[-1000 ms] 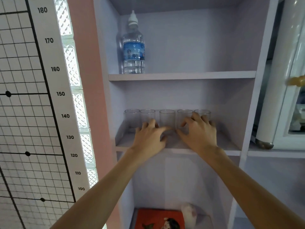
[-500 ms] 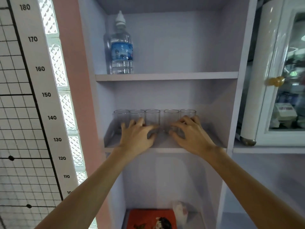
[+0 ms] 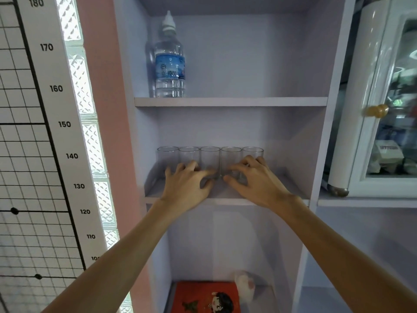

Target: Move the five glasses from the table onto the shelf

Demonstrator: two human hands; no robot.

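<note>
Since all five glasses [image 3: 210, 158] stand upright in one close row on the shelf [image 3: 220, 194], just beyond both hands, the carrying looks finished and this moment reads as squaring up the line. The left hand [image 3: 187, 188] lies palm down over the shelf with its fingers spread and bent, their tips against the lower fronts of the second and third glass from its outer side. The right hand [image 3: 259, 186] mirrors it against the other two. Neither hand is wrapped round a glass. Both are open and arched, holding nothing, which suits nudging several glasses at once rather than lifting one. The glass furthest out past the left hand has no finger on it that I can make out. The thumbs point toward each other across the bare strip of shelf between the hands, so any push would go straight back, not sideways. Set deep, the glasses are well away from the front edge under the wrists, where a knock could tip them off. They appear to touch or nearly touch each other, so a hard shove on one may jostle its neighbour. Above the hands a bottle [image 3: 169, 64] stands on the next board up, and below the forearms lies a red box [image 3: 203, 298].
</note>
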